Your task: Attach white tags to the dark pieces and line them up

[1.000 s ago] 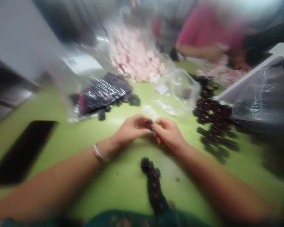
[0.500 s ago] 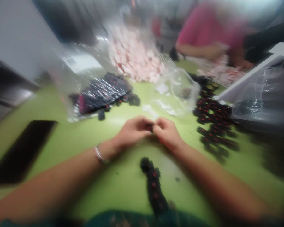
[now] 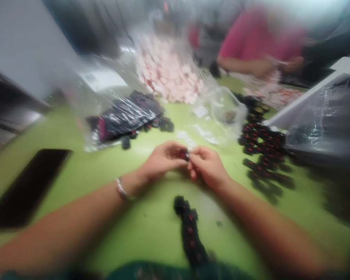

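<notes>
My left hand [image 3: 163,161] pinches a small black part with a red middle [image 3: 183,155] between thumb and fingers. Against the part's right end, the thumb and fingertips of my right hand [image 3: 207,165] are closed; whatever they hold there is too small to make out. A pale spot shows where the fingertips meet the part. Below the hands, a row of similar black and red parts [image 3: 191,233] runs down toward my body. Small white pieces [image 3: 186,139] lie on the green table [image 3: 128,237] just beyond my fingers.
A clear bag of black parts [image 3: 131,112] lies at the back left, near a dark phone-like slab [image 3: 29,186]. Pale pink pieces [image 3: 169,74] are heaped behind. Black and red parts [image 3: 262,140] pile up beside a plastic-lined box [image 3: 323,112]. A co-worker in pink [image 3: 251,42] sits across.
My right hand has shifted slightly and its lower fingers show more. The black part remains in my left hand. Across the table, the co-worker's hand has risen.
</notes>
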### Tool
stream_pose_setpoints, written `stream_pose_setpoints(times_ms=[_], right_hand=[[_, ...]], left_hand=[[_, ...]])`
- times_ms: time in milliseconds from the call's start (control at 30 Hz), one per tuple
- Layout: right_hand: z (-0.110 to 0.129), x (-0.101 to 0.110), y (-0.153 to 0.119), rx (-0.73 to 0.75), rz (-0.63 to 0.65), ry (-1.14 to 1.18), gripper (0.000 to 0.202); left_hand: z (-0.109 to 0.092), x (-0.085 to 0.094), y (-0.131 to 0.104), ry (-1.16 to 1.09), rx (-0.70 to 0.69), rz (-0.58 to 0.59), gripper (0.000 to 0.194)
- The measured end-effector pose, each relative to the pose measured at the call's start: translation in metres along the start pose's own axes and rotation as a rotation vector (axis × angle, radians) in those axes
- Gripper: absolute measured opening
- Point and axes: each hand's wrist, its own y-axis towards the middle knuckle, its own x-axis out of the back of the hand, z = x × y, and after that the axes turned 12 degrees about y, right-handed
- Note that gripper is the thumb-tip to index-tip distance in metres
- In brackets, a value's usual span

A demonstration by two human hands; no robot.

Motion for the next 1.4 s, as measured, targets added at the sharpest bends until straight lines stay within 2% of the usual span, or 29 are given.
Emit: stream_pose_setpoints(times_ms=[200,333,467,533,600,667,733,800,867,967,1033,1133,1233,1300,1333,1400], right_hand=[[0.006,-0.004,-0.001,-0.014,-0.042,-0.234,0.008],[0.008,-0.004,-0.001,0.097,-0.082,-0.417,0.01],[0.005,-0.001,0.002,0.136,-0.077,-0.426,0.008],[0.004,0.001,0.004,0.184,-0.061,-0.474,0.012],[0.004,0.002,0.006,0.223,-0.045,-0.571,0.018],[0.004,0.003,0.007,0.18,-0.032,-0.635,0.022],[0.004,0.002,0.006,0.116,0.04,-0.675,0.023],[0.004,0.0,0.004,0.111,0.205,-0.758,0.021],[0.003,-0.003,0.0,0.17,0.395,-0.872,0.02],[0.002,-0.006,-0.004,0.255,0.538,-0.957,0.023],[0.0,-0.005,-0.005,0.282,0.561,-0.937,0.027],[-0.001,0.004,-0.002,0.326,0.482,-0.852,0.028],[0.001,0.02,0.006,0.416,0.192,-0.796,0.025],[0.004,0.032,0.013,0.476,-0.029,-0.801,0.022],[0.004,0.038,0.016,0.495,-0.103,-0.812,0.021],[0.004,0.045,0.022,0.519,-0.149,-0.858,0.017]], left_hand=[[0.002,-0.004,-0.004,0.095,-0.031,0.007,0.032],[0.004,-0.006,-0.005,0.174,-0.063,-0.035,0.029],[0.006,-0.008,-0.004,0.268,-0.079,-0.057,0.032],[0.003,-0.004,-0.003,0.442,-0.13,-0.042,0.035],[-0.003,0.006,0.001,0.732,-0.252,-0.025,0.04],[-0.011,0.022,0.008,1.057,-0.406,-0.069,0.05],[-0.018,0.04,0.017,1.344,-0.436,-0.139,0.055],[-0.021,0.055,0.025,1.561,-0.336,-0.111,0.054],[-0.021,0.065,0.031,1.694,-0.246,-0.03,0.054],[-0.018,0.067,0.032,1.779,-0.209,0.059,0.056],[-0.019,0.063,0.03,1.786,-0.214,0.046,0.056],[-0.02,0.056,0.024,1.753,-0.294,-0.047,0.049],[-0.018,0.054,0.02,1.668,-0.428,-0.154,0.03],[-0.016,0.058,0.019,1.576,-0.456,-0.228,0.028],[-0.015,0.06,0.019,1.526,-0.447,-0.259,0.03],[-0.014,0.064,0.02,1.439,-0.419,-0.329,0.034]])
